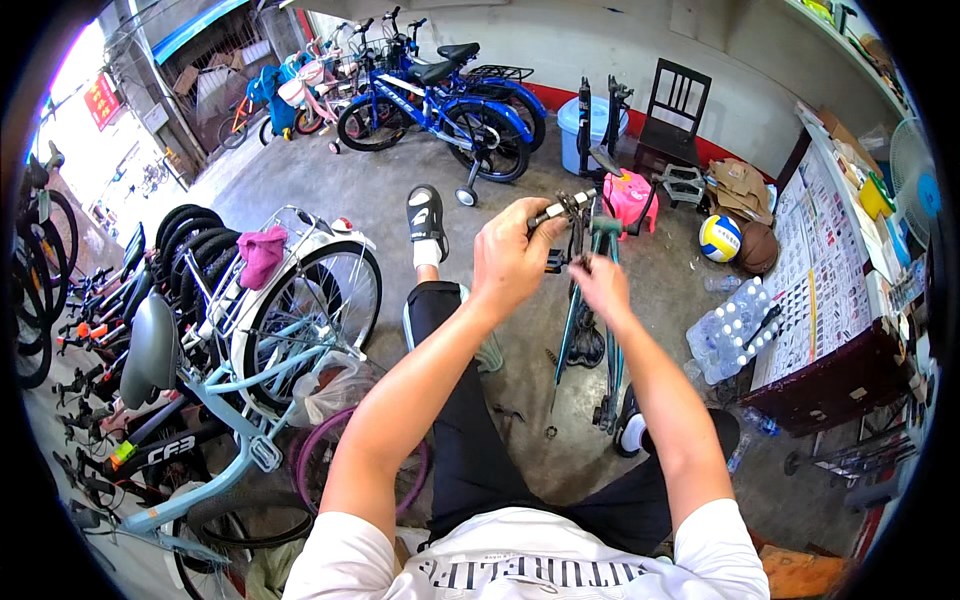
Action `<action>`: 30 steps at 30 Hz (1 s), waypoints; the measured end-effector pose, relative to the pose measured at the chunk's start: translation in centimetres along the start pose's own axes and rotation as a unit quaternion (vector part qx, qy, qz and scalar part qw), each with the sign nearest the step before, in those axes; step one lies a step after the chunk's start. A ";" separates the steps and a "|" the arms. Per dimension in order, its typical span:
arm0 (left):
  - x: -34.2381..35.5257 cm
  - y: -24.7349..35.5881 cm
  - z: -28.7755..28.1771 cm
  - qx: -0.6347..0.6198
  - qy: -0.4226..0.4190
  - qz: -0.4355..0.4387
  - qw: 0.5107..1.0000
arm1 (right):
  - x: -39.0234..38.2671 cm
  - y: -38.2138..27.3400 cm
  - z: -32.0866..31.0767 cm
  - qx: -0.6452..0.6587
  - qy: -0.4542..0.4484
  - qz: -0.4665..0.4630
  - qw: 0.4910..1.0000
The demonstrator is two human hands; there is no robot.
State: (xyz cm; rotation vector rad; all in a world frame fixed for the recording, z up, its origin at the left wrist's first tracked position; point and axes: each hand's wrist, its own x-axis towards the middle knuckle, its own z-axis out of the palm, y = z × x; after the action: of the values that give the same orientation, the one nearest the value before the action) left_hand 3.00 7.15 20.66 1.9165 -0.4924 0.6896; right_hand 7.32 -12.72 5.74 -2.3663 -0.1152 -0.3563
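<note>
Between my legs stands a dark green bicycle frame (610, 335), its bare tubes running toward me. My left hand (512, 255) is closed around a short metal axle (553, 209) beside the frame's upper end, with greasy-looking dark parts near its tip. Just right of it and lower, my right hand (604, 288) is pinched together against the frame tubes; whatever sits between those fingers is too small to make out. A black pedal (555, 260) shows between the two hands. Past the frame's end, a crank arm (640, 212) sticks out to the right.
Left of me leans a light blue bicycle (225, 430) with a grey saddle. Blue bicycles (440, 105) stand along the far wall. On the right are bottled water packs (730, 335), a volleyball (719, 238) and a cabinet (825, 300). Small loose parts (550, 432) lie on the floor.
</note>
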 end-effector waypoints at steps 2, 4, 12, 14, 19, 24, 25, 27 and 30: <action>0.1 -1.1 0.1 0.005 -0.007 -0.018 1.000 | 2.8 -1.6 -2.5 -0.043 0.026 -0.050 0.997; 0.1 -2.5 0.6 -0.031 0.008 -0.033 0.999 | 4.9 -5.4 -5.3 0.002 0.031 -0.078 0.996; 2.2 -3.6 2.6 -0.163 0.008 -0.129 0.978 | 12.2 -14.6 -13.7 -0.035 0.115 -0.185 0.975; 3.1 -3.7 2.4 -0.135 -0.004 -0.094 0.986 | 13.5 -15.6 -15.7 -0.035 0.109 -0.202 0.973; 4.9 -4.2 1.1 -0.025 -0.048 -0.038 0.998 | 16.4 -19.1 -21.1 -0.123 0.225 -0.298 0.919; 5.9 -3.2 -2.3 0.028 -0.067 -0.096 0.993 | 15.1 -25.3 -24.9 -0.108 0.267 -0.295 0.911; 6.2 -3.1 -2.9 0.053 -0.063 -0.083 0.993 | 15.9 -25.5 -25.2 -0.152 0.329 -0.339 0.868; 7.6 -0.6 -1.4 0.036 -0.068 -0.058 0.995 | 15.2 -26.6 -30.4 -0.183 0.300 -0.338 0.873; 8.7 -0.5 -2.0 0.033 -0.088 -0.026 0.995 | 15.6 -27.4 -33.3 -0.198 0.316 -0.255 0.892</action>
State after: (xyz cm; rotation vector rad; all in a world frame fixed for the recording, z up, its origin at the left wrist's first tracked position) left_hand 9.39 8.83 26.75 2.0567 -0.5317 0.5108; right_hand 9.86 -15.66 51.43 -2.4449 -0.3847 -1.5063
